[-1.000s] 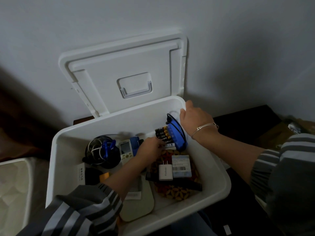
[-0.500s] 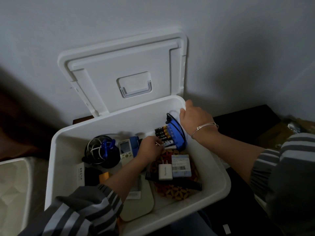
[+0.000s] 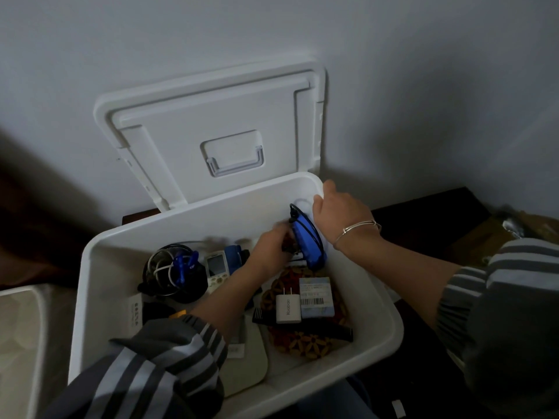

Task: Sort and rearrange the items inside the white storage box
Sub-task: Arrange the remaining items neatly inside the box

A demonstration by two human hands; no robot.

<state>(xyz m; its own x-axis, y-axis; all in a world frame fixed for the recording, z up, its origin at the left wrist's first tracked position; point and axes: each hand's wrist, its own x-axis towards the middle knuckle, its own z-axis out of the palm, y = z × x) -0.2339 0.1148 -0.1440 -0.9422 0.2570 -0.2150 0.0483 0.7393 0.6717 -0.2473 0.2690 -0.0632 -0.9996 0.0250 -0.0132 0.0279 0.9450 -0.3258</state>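
The white storage box (image 3: 384, 322) stands open, its lid (image 3: 211, 122) leaning on the wall behind. At the box's back right corner my right hand (image 3: 341, 213) holds a blue flat thing with a black cord (image 3: 308, 240) upright against the wall. My left hand (image 3: 272, 249) reaches just left of it and grips a pack of batteries (image 3: 290, 247), mostly hidden by my fingers. On the box floor lie a white charger plug (image 3: 288, 308), a small light-blue box with a barcode (image 3: 316, 297), a patterned brown mat (image 3: 305, 343) and a black comb (image 3: 329, 329).
At the left of the box sit a coil of cables with a blue clip (image 3: 172, 270), a white remote (image 3: 217, 270) and a blue item (image 3: 234, 257). A pale flat pad (image 3: 248, 367) lies near the front. A white container (image 3: 18, 343) stands left of the box.
My left hand has moved up and right from the middle of the box to the battery pack, now covering it. My right hand keeps holding the blue thing in place.
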